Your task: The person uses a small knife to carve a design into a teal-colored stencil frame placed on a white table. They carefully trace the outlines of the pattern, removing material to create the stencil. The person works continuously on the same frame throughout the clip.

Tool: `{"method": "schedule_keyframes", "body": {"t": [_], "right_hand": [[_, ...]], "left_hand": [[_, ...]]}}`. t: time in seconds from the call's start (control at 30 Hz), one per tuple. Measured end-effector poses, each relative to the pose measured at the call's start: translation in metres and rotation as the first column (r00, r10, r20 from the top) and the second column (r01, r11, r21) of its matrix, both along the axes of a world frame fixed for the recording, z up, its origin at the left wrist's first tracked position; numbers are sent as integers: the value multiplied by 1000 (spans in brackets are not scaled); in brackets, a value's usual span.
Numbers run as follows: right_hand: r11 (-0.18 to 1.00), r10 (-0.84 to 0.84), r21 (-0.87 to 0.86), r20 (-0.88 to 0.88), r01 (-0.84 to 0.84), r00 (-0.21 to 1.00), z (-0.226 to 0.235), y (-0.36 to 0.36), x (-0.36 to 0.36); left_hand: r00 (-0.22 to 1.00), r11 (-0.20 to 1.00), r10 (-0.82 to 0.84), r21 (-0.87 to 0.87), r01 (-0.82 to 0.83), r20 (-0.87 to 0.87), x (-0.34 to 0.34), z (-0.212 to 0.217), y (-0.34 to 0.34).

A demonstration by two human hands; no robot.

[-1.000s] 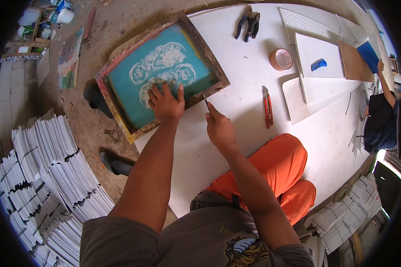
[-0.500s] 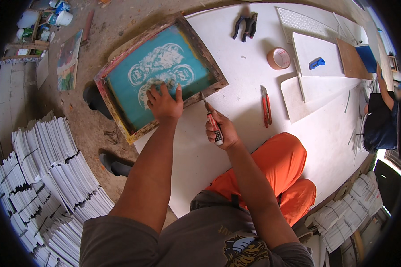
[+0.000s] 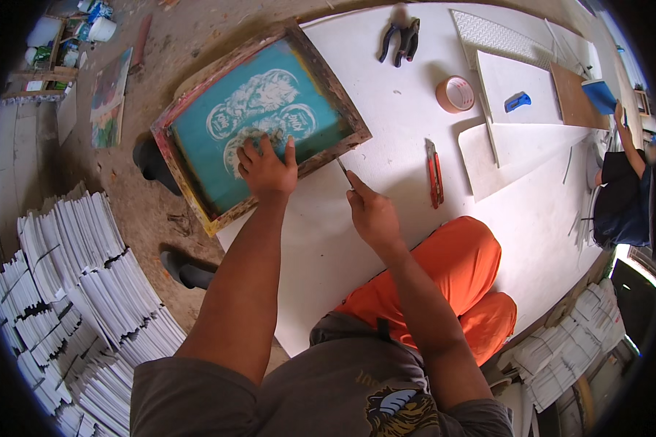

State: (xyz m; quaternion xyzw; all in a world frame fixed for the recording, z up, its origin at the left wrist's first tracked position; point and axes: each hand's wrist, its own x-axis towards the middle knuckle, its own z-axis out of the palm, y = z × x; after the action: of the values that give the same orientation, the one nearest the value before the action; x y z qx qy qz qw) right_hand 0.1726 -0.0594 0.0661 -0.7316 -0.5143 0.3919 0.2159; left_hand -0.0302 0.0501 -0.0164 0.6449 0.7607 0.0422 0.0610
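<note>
A wooden screen-printing frame (image 3: 326, 76) with teal mesh (image 3: 204, 156) and a white design lies tilted at the left edge of the white table. My left hand (image 3: 268, 171) is open on the mesh, fingers spread. A greyish crumpled wad (image 3: 254, 135) shows at its fingertips; whether it is loose or part of the surface I cannot tell. Just off the frame's near right corner, my right hand (image 3: 375, 213) is closed round a red-handled tool with a narrow metal blade (image 3: 343, 167). The blade points toward the frame; the handle is hidden by the hand.
Red-handled cutter (image 3: 434, 175), tape roll (image 3: 455, 95), pliers (image 3: 399, 42) and blue cutter (image 3: 517, 102) lie on the table (image 3: 386, 116). White boards (image 3: 517, 156) lie at right, near another person (image 3: 623, 193) holding something blue. Stacked white sheets (image 3: 87, 277) stand at lower left.
My right hand has turned over, back up, so the tool's handle is now hidden. The blade has shifted slightly right and nearer. The other person's blue thing has tilted.
</note>
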Motion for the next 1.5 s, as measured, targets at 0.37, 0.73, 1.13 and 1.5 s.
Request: {"method": "schedule_keyframes", "body": {"t": [0.37, 0.73, 1.13, 1.5], "right_hand": [[993, 35, -112, 65, -28, 997, 11, 9, -7], [882, 267, -451, 237, -138, 934, 58, 42, -24], [984, -22, -179, -2, 21, 1000, 7, 28, -15], [933, 147, -348, 146, -89, 978, 38, 39, -17]], "left_hand": [[1000, 1000, 5, -28, -5, 10, -2, 5, 0], [999, 996, -33, 83, 36, -31, -1, -1, -3], [998, 1000, -14, -3, 14, -56, -2, 2, 5], [1000, 1000, 8, 28, -9, 7, -2, 3, 4]]}}
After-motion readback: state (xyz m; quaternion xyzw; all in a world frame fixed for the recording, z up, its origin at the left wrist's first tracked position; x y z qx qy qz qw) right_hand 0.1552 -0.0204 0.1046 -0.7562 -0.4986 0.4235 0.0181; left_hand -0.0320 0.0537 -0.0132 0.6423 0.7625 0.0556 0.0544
